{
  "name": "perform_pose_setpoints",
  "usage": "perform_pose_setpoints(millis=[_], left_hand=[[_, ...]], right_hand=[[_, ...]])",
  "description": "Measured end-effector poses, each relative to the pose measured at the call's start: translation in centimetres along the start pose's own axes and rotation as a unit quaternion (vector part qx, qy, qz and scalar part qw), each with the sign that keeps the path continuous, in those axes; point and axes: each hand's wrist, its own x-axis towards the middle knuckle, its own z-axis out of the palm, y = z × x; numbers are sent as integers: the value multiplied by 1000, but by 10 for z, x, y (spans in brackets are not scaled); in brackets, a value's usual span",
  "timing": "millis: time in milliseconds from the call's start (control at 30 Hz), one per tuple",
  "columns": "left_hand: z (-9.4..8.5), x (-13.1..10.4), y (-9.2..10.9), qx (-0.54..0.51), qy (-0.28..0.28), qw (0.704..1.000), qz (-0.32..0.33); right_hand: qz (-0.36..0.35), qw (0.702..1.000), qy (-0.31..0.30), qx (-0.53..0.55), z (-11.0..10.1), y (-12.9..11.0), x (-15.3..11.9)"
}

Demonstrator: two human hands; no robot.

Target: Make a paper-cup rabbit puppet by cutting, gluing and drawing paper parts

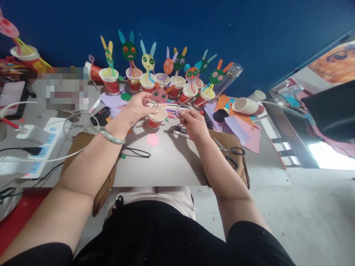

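Observation:
A pink paper rabbit head point(160, 96) with orange ears stands over a red and white paper cup point(157, 120) near the middle of the table. My left hand point(140, 107) is closed at the rabbit's left side, its thumb and fingers pinching the figure by its lower part above the cup rim. To the right of the cup, my right hand point(192, 122) is pinched together over the pens; what its fingertips hold, if anything, is too small to name. A pink paper circle point(152, 139) lies just in front of the cup.
Several cups with paper rabbits point(148, 62) line the blue wall. Scissors point(229, 150) lie on a brown pad beneath my right forearm. A power strip point(44, 147) with cables is at left; paper sheets point(244, 133) and stacked cups point(245, 106) are at right.

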Motion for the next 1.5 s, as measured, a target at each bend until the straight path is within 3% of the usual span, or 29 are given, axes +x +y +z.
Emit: perform_pose_setpoints(millis=[233, 433, 667, 967, 1500], left_hand=[[8, 2, 3, 45, -48, 998, 24], [14, 1, 6, 64, -37, 996, 43], [9, 8, -4, 114, -46, 991, 59], [14, 20, -17, 105, -34, 986, 121], [11, 12, -7, 123, -22, 992, 35]], right_hand=[[77, 997, -6, 23, 3, 16, 12], [107, 992, -30, 57, 1, 25, 11], [102, 990, -84, 52, 0, 29, 8], [91, 989, -95, 71, 3, 28, 3], [112, 985, -83, 102, 4, 32, 4]])
